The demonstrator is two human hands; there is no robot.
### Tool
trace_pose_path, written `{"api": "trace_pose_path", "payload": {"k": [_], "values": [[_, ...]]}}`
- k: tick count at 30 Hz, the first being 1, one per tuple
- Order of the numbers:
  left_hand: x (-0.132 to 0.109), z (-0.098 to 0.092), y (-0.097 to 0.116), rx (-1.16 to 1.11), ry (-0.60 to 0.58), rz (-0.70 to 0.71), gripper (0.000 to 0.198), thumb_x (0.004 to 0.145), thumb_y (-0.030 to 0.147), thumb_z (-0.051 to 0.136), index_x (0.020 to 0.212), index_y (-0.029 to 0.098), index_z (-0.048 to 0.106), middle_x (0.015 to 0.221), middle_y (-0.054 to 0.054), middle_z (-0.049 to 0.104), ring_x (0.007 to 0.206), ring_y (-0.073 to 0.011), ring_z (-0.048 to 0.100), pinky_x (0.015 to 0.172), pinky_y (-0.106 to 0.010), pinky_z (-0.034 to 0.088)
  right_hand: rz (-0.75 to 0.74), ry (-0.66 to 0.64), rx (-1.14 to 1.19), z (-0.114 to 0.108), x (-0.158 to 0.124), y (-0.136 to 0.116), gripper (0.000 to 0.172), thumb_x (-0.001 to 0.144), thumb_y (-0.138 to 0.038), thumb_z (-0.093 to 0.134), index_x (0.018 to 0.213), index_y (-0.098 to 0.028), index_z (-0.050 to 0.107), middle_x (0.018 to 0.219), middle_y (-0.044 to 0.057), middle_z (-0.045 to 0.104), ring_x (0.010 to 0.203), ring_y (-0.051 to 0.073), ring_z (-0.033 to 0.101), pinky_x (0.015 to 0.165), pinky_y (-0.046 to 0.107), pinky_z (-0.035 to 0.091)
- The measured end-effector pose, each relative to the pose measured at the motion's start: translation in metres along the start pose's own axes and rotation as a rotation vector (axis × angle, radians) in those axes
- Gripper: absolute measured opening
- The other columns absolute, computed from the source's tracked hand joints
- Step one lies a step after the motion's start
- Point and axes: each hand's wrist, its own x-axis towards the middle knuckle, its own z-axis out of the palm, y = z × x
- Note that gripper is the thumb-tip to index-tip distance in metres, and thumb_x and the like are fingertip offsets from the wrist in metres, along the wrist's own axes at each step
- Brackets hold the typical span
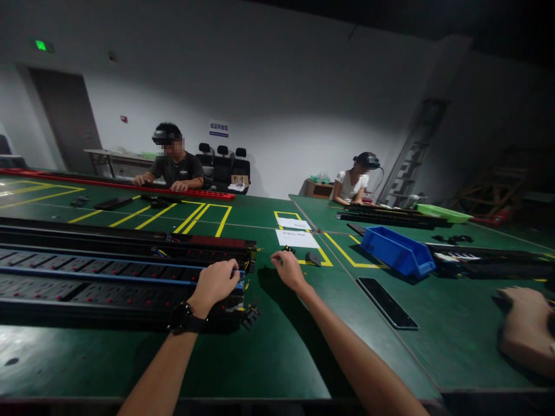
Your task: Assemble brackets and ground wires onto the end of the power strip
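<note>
My left hand (217,281), with a black watch on the wrist, lies over the right end of a long black power strip (108,276) that has a blue edge and rows of sockets. Its fingers curl down around that end; their tips are partly hidden. Beyond the strips' ends, my right hand (288,269) hangs over the green table with its fingers bent together. Anything between those fingers is too small to make out. Just behind it is a small black and yellow part (288,249). A black end piece (250,316) with short wires sits at the nearest strip's end.
A small dark bracket (313,258) and white paper labels (296,238) lie past my right hand. To the right are a black phone-like slab (387,303), a blue bin (396,252) and another person's arm (529,329). Two people (178,167) (352,185) work across the table.
</note>
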Motion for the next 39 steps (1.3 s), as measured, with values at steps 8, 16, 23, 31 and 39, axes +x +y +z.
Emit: {"api": "trace_pose_path", "payload": {"k": [8,16,23,31,39], "values": [[-0.003,0.0,0.0,0.005,0.018,0.016,0.024,0.096,0.035,0.044,0.104,0.025,0.065,0.101,-0.007,0.075,0.094,-0.0253,0.071,0.079,-0.033,0.049,0.033,0.11,0.201,0.029,0.035,-0.02,0.022,0.091,-0.025,0.059,0.112,-0.021,0.063,0.088,0.002,0.071,0.085,0.02,0.063,0.079,0.03,0.047],[-0.004,0.001,0.0,-0.012,0.004,-0.003,0.022,0.096,0.033,0.046,0.103,0.024,0.065,0.102,-0.008,0.074,0.096,-0.0249,0.07,0.081,-0.033,0.049,0.11,0.164,0.109,0.049,0.034,-0.021,0.02,0.093,-0.026,0.055,0.111,-0.021,0.062,0.093,0.006,0.071,0.088,0.022,0.063,0.08,0.031,0.046],[-0.004,0.002,-0.001,-0.025,0.013,0.012,0.023,0.096,0.034,0.046,0.104,0.024,0.064,0.102,-0.009,0.074,0.097,-0.0255,0.07,0.082,-0.034,0.049,0.142,0.188,0.107,0.052,0.034,-0.02,0.02,0.093,-0.028,0.053,0.109,-0.019,0.063,0.092,0.007,0.071,0.09,0.023,0.063,0.082,0.032,0.046],[-0.004,0.003,-0.001,-0.013,0.012,0.015,0.023,0.096,0.032,0.044,0.104,0.024,0.064,0.101,-0.008,0.074,0.094,-0.0248,0.07,0.08,-0.033,0.049,0.152,0.106,-0.046,0.053,0.055,-0.009,0.019,0.092,-0.023,0.053,0.101,-0.017,0.068,0.1,0.01,0.071,0.096,0.022,0.062,0.087,0.031,0.045],[-0.003,0.005,-0.003,0.004,0.022,0.022,0.022,0.096,0.032,0.045,0.102,0.024,0.064,0.099,-0.008,0.074,0.092,-0.0246,0.07,0.078,-0.032,0.049,0.096,0.052,0.102,0.036,0.048,0.013,0.027,0.095,-0.029,0.05,0.107,-0.019,0.071,0.095,0.006,0.075,0.087,0.019,0.068,0.081,0.028,0.049]]}}
